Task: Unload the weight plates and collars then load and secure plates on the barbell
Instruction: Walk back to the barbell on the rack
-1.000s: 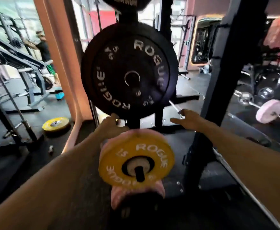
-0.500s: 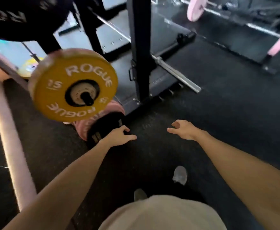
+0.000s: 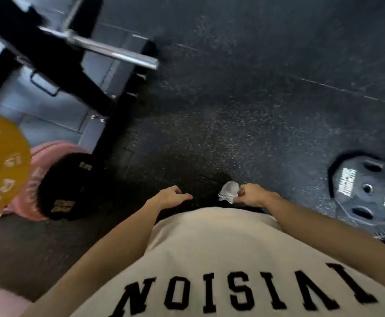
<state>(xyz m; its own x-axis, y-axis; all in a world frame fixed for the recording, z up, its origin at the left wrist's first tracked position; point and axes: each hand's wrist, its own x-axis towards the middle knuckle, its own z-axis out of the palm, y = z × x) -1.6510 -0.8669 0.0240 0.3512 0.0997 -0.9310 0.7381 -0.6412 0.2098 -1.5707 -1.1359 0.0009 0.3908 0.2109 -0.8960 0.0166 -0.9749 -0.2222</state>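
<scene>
A bare steel barbell sleeve [image 3: 116,52] juts from the black rack at the upper left, with no plate on it. A yellow 15 plate [image 3: 3,165] hangs on a storage peg at the left edge. Under it a pink plate [image 3: 35,177] and a black plate [image 3: 68,186] stand together. At the right a black grip plate [image 3: 367,191] lies flat on the rubber floor. My left hand [image 3: 169,197] and my right hand [image 3: 252,195] hang in front of my shirt with loosely curled fingers, and both hold nothing.
The black rack upright and its foot [image 3: 56,72] fill the upper left. My white shoe [image 3: 229,192] shows between the hands. Dark speckled rubber floor [image 3: 244,110] stretches between the rack and the grip plate.
My view has swung down and to the right, from the plate storage to the floor at my feet. Both hands have dropped close to my body. The black grip plate has come into sight.
</scene>
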